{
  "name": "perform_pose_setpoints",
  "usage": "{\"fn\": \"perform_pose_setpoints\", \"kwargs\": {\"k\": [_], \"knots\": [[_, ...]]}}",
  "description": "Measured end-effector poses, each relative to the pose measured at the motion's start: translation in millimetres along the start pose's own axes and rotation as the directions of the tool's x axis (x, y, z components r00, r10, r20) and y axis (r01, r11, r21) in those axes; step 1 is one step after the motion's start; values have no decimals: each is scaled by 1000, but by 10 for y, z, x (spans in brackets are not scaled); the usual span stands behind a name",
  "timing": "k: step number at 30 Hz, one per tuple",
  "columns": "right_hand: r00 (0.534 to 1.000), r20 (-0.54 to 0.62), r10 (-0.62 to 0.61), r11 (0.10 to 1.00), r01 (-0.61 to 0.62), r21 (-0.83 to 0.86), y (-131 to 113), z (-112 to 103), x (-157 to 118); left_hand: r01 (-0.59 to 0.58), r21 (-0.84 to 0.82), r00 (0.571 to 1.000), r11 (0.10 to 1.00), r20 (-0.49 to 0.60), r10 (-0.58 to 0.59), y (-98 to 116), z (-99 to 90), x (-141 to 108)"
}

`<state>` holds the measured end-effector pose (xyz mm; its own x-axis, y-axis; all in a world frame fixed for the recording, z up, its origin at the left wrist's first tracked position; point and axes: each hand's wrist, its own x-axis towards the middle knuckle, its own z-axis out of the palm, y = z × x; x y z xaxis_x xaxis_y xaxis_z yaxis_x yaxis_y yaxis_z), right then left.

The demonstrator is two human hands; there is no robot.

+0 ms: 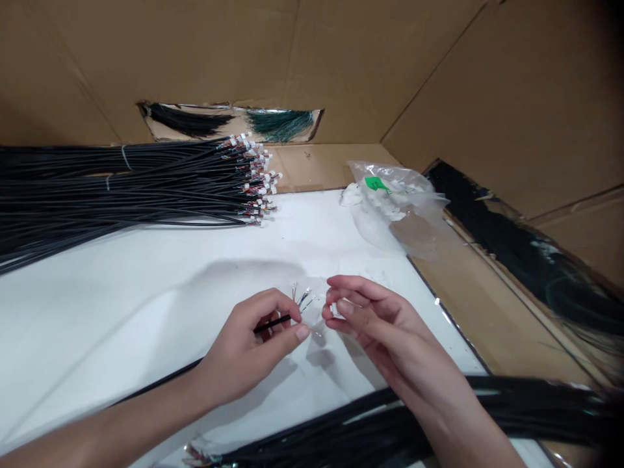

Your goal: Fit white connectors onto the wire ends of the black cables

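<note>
Near the middle of the white work surface [195, 240], my left hand [266, 338] is closed on a black cable [272, 324]. Thin coloured wires [305, 299] fan out from the cable's end, past my fingertips. To the right, my right hand [375, 318] pinches a small white connector [335, 310] between thumb and fingers. A small gap separates the wire ends from the connector. The rest of the cable runs behind my left wrist toward the lower left.
Bundled black cables with white connectors [146, 188] lie at the back left. A clear plastic bag [400, 201] with a green label sits at the back right. More black cables [312, 429] cross the front. Cardboard walls [351, 65] enclose the back and right.
</note>
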<state>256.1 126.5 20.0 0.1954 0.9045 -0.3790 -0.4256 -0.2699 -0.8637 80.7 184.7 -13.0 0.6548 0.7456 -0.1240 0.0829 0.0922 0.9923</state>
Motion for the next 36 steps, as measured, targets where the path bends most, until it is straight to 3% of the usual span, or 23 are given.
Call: {"fn": "perform_pose_setpoints", "kwargs": {"k": [8,28,36], "knots": [[997,59,54,998,-53,-21,-4,16,-13,22,-17,999,1000,29,-22,3,-5,-11],[987,-23,162,983,-163,-89,-42,81,-45,-2,-2,1000,1000,-3,2,9,-4,9],[994,54,96,989,-89,-122,6,43,-31,20,-12,1000,1000,3,-20,5,-7,4]]}}
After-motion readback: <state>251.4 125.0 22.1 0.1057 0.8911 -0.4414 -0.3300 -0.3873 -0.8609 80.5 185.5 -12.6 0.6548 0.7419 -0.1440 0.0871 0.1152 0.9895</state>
